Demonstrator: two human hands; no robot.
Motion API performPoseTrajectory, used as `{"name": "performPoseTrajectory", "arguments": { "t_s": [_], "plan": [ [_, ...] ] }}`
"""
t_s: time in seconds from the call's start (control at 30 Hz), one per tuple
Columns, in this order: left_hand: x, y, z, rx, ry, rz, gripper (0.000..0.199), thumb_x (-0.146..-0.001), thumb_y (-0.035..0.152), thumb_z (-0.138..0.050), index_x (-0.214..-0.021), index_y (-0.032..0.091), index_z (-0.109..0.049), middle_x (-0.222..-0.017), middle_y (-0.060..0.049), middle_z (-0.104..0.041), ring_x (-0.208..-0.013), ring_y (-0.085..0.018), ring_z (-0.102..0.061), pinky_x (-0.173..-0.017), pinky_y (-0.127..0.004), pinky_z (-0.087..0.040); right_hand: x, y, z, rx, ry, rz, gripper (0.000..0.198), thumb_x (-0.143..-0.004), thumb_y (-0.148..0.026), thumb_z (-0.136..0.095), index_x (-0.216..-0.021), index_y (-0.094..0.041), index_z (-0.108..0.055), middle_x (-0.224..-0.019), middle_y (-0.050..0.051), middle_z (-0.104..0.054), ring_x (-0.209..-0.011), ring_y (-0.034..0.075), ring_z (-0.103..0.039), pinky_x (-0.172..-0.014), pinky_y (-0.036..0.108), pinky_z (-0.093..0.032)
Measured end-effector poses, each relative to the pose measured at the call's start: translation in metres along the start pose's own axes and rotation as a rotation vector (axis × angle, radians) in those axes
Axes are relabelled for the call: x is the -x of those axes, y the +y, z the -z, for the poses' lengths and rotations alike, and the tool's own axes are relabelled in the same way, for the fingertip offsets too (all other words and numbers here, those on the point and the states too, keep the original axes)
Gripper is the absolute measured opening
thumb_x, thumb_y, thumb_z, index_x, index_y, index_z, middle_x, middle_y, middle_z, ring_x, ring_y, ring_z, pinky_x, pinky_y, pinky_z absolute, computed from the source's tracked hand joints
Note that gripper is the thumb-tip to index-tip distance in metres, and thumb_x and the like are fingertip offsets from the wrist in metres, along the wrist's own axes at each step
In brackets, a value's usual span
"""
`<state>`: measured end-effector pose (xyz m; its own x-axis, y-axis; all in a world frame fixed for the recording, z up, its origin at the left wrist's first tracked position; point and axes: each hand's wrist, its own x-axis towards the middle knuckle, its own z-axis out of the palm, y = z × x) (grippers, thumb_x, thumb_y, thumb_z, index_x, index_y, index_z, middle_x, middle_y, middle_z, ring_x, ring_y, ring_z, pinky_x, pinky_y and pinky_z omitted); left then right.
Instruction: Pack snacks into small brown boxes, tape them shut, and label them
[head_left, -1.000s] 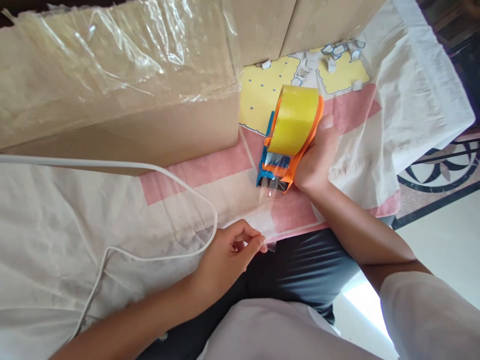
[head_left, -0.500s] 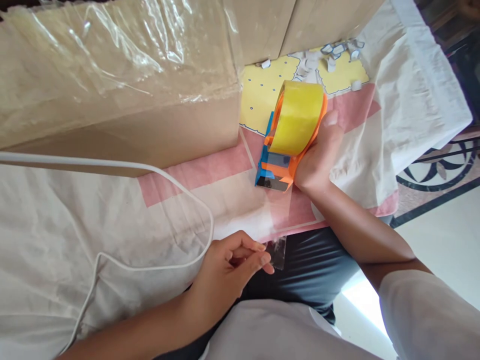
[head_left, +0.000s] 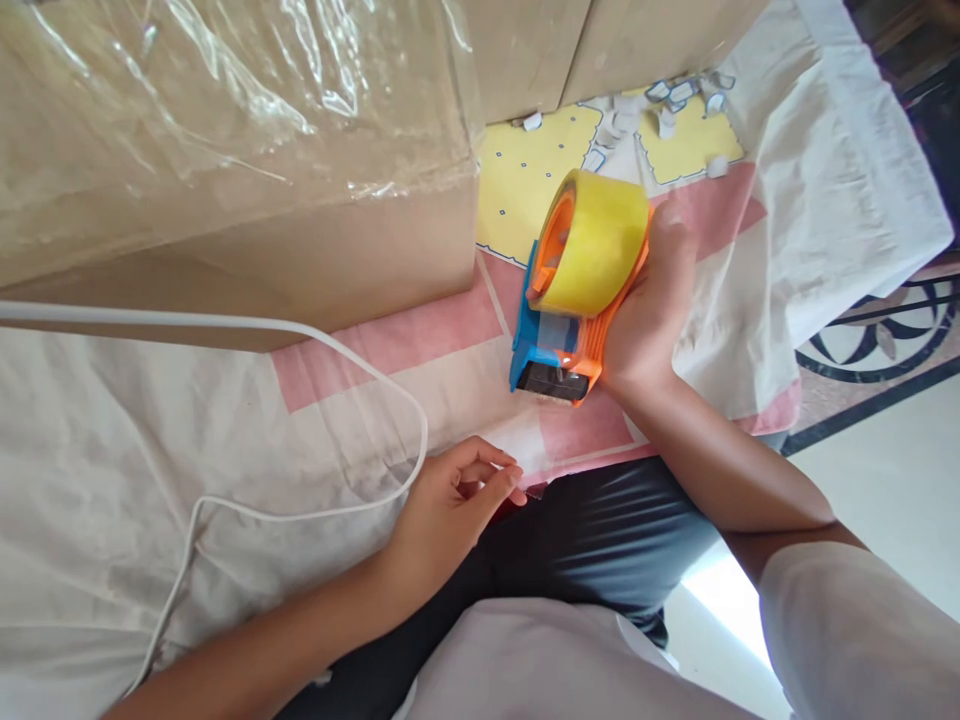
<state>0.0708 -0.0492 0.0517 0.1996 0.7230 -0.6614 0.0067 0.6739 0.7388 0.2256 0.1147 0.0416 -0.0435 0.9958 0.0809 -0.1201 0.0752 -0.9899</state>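
Note:
My right hand (head_left: pixel 651 290) is wrapped round the back of an orange and blue tape dispenser (head_left: pixel 555 375). A wide roll of yellowish tape (head_left: pixel 600 243) sits on it, and its black cutting end points down toward my lap. Below and to the left, my left hand (head_left: pixel 457 510) is closed in a pinch at the cloth's front edge. A small clear piece of tape (head_left: pixel 535 491) sticks out past the fingertips, mostly hard to see against the cloth and dark trousers. The two hands are apart.
A large cardboard box (head_left: pixel 300 250) covered with shiny clear tape fills the upper left. A white cable (head_left: pixel 337 350) loops across the pale cloth (head_left: pixel 112 450). Behind the dispenser lie yellow printed sheets (head_left: pixel 517 180) with small paper scraps (head_left: pixel 664 122).
My left hand has moved slightly up and left, and the tape piece shows less. The dispenser has tilted a little in my right hand, showing more of the roll's inside.

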Motion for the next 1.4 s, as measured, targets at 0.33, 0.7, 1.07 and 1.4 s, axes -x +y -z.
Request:
{"name": "performPoseTrajectory", "arguments": {
  "t_s": [0.33,0.7,1.07,1.4],
  "plan": [
    [0.000,-0.009,0.006,-0.218,0.095,-0.215,0.037,-0.094,0.038,-0.066,-0.128,0.024,-0.071,-0.075,0.001,-0.076,-0.048,-0.008,-0.043,-0.049,-0.021,-0.038,0.014,-0.018,-0.010,-0.258,0.164,-0.070,0.035,-0.099,-0.059,-0.048,-0.087,-0.026,-0.054,-0.086,0.001,-0.063,-0.093,0.024,-0.072,-0.073,0.036,-0.063],
    [-0.002,0.006,0.024,-0.620,0.084,-0.813,0.021,-0.098,0.016,-0.058,-0.092,0.021,-0.077,-0.072,0.001,-0.074,-0.059,-0.010,-0.066,-0.058,-0.019,-0.049,0.032,-0.039,-0.020,-0.410,-0.137,-0.587,0.038,-0.097,-0.055,-0.050,-0.100,-0.021,-0.065,-0.081,0.002,-0.071,-0.083,0.020,-0.075,-0.060,0.025,-0.059],
    [-0.007,0.010,0.032,-0.896,0.126,-1.091,0.016,-0.098,0.012,-0.058,-0.099,0.022,-0.071,-0.075,0.002,-0.074,-0.059,-0.010,-0.063,-0.059,-0.026,-0.045,0.032,-0.044,-0.009,-0.292,-0.303,-0.687,0.058,-0.092,-0.070,-0.035,-0.058,-0.024,-0.048,-0.051,0.001,-0.055,-0.079,0.020,-0.069,-0.066,0.029,-0.053],
    [-0.007,-0.002,0.030,-1.030,0.172,-1.149,0.023,-0.095,0.010,-0.060,-0.106,0.026,-0.072,-0.066,0.006,-0.066,-0.056,-0.012,-0.055,-0.060,-0.031,-0.039,0.033,-0.049,-0.013,-0.277,-0.598,-0.639,0.065,-0.092,-0.077,-0.038,-0.056,-0.024,-0.052,-0.049,0.006,-0.054,-0.068,0.019,-0.065,-0.056,0.024,-0.051]
  ]
}}
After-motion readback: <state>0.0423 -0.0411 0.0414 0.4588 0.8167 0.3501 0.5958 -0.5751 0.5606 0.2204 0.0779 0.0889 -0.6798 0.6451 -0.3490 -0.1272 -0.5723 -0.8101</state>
